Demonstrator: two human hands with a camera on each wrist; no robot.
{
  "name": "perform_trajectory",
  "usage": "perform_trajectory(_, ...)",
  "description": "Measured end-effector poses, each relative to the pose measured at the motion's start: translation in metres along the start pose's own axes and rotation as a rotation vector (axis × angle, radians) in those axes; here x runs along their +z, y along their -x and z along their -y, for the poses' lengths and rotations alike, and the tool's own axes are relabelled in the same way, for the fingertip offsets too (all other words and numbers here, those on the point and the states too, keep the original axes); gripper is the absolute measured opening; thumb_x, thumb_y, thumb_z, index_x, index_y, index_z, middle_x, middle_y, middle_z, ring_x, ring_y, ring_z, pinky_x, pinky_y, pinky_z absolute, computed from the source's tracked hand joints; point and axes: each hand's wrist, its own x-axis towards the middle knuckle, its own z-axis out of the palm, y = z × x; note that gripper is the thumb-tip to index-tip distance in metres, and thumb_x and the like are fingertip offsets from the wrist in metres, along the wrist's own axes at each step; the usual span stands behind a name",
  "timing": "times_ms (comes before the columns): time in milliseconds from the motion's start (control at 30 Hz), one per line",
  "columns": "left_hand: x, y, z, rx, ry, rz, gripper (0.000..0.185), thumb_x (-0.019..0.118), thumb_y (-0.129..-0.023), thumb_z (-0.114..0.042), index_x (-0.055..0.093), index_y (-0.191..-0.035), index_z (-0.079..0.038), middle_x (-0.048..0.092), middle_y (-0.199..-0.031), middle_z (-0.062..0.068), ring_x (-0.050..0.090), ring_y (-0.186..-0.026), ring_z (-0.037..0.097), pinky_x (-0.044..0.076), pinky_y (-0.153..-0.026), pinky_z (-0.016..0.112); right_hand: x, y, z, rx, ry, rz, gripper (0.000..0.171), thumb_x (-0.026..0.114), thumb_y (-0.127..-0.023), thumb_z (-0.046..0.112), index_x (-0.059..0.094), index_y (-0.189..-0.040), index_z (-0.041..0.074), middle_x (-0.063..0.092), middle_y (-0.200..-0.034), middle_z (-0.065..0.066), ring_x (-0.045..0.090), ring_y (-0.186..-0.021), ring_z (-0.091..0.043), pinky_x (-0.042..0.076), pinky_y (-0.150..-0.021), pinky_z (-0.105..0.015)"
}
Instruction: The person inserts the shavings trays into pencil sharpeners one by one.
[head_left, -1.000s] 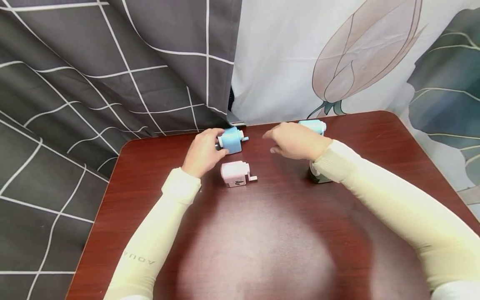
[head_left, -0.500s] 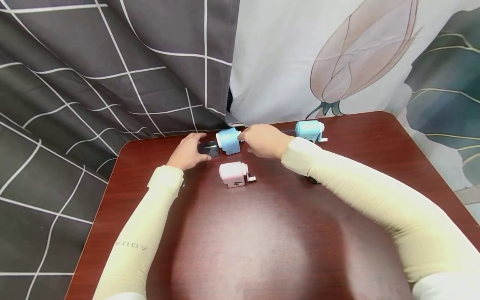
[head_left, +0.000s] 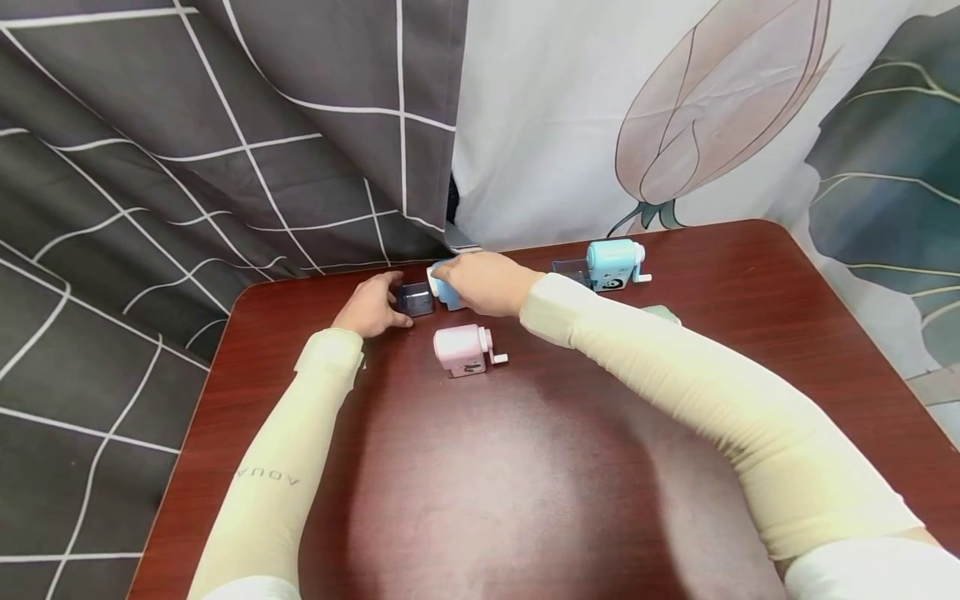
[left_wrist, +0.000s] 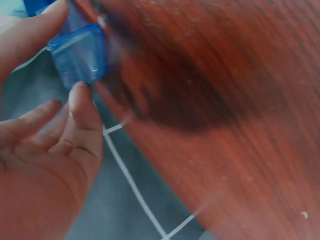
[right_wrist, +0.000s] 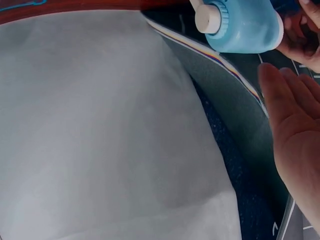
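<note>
A blue hand-crank pencil sharpener (head_left: 447,293) stands near the table's back edge, partly hidden behind my right hand (head_left: 483,282). In the right wrist view that hand's fingers are straight, beside the light-blue body and its white crank knob (right_wrist: 208,19). Left of the sharpener sits its see-through dark-blue shavings drawer (head_left: 416,299). My left hand (head_left: 370,306) is at the drawer's outer end, its fingers spread to either side. In the left wrist view one fingertip (left_wrist: 81,90) meets or overlaps the drawer's edge, without a clear pinch.
A pink sharpener (head_left: 461,350) stands in front. Further right is another blue sharpener (head_left: 611,265) with a clear drawer (head_left: 572,270) out to its left. A green object (head_left: 662,314) shows behind my right sleeve. Grey checked and white flowered curtains (head_left: 540,125) hang behind the table.
My left hand has shifted left off the blue sharpener, and the drawer now shows outside it. My right hand has moved left, from beside the other blue sharpener to over this one.
</note>
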Motion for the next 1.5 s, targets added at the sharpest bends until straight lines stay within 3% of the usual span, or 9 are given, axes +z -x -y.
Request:
perform_trajectory(133, 0.002, -0.003, 0.003, 0.001, 0.016, 0.007, 0.081, 0.086, -0.075, -0.007, 0.045, -0.144, 0.007, 0.063, -0.118, 0.026, 0.064, -0.103, 0.035, 0.05, -0.093, 0.044, 0.003, -0.005, 0.0, -0.044, -0.015, -0.013, 0.044, 0.071, -0.088, 0.002, 0.059, -0.13, -0.002, 0.065, -0.127, -0.014, 0.062, -0.118, -0.027, 0.046, -0.103, -0.036)
perform_trajectory(333, 0.006, -0.003, 0.004, -0.024, 0.073, -0.029, 0.065, 0.085, -0.078, -0.009, 0.056, -0.134, 0.004, 0.068, -0.109, 0.023, 0.065, -0.098, 0.033, 0.051, -0.089, 0.043, 0.006, -0.009, -0.004, -0.048, 0.018, 0.014, 0.056, 0.073, -0.091, 0.008, 0.05, -0.139, -0.008, 0.053, -0.143, -0.023, 0.048, -0.136, -0.031, 0.035, -0.114, -0.036)
perform_trajectory(567, 0.006, -0.002, 0.001, -0.041, 0.083, -0.04, 0.063, 0.086, -0.078, -0.013, 0.057, -0.132, 0.005, 0.07, -0.107, 0.023, 0.066, -0.097, 0.032, 0.051, -0.089, 0.043, 0.005, -0.012, -0.009, 0.032, 0.0, 0.034, 0.058, 0.071, -0.093, 0.012, 0.048, -0.142, -0.008, 0.048, -0.147, -0.024, 0.046, -0.137, -0.036, 0.035, -0.114, -0.041)
perform_trajectory(1133, 0.009, -0.002, -0.003, -0.046, 0.076, -0.041, 0.062, 0.085, -0.08, -0.014, 0.058, -0.132, 0.003, 0.07, -0.106, 0.021, 0.066, -0.098, 0.031, 0.051, -0.09, 0.044, 0.017, -0.026, -0.016, 0.134, 0.03, 0.062, 0.053, 0.069, -0.095, 0.016, 0.051, -0.142, -0.003, 0.056, -0.141, -0.016, 0.056, -0.127, -0.029, 0.044, -0.107, -0.039)
perform_trajectory(1500, 0.009, -0.001, -0.006, -0.034, 0.091, -0.041, 0.061, 0.085, -0.079, -0.013, 0.058, -0.131, 0.003, 0.069, -0.107, 0.021, 0.066, -0.099, 0.031, 0.052, -0.089, 0.043, 0.026, -0.026, -0.015, 0.131, 0.044, -0.025, 0.025, 0.064, -0.096, 0.005, 0.066, -0.121, 0.002, 0.068, -0.117, -0.012, 0.066, -0.109, -0.03, 0.051, -0.097, -0.043)
